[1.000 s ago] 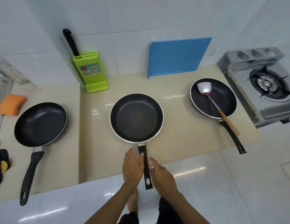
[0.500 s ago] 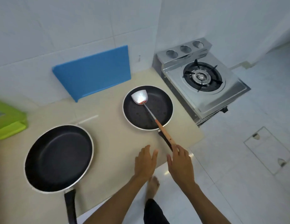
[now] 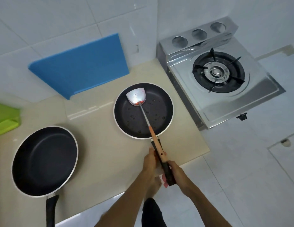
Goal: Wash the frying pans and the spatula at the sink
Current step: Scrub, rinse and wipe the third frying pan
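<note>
Black and round with a pale rim, the smaller frying pan [image 3: 159,112] sits on the beige stone countertop [image 3: 102,145] near its right end, flecked with drops. A steel spatula with a wooden handle [image 3: 154,138] lies in it, its blade red-smeared and resting near the far rim, its wooden grip running out over the pan's black handle. The right hand [image 3: 177,171] holds that black handle near its end, fingers wrapped under it. The left hand [image 3: 149,161] lies against the two handles from the left; I cannot tell whether it grips either. Well to the left sits a larger black frying pan [image 3: 44,161]. A blue plastic cutting board [image 3: 79,66] leans on the white tiled wall behind, a lime-green plastic block [image 3: 5,118] shows at the left edge, and a stainless-steel single-burner gas stove [image 3: 225,99] stands just beside the counter's right end.
</note>
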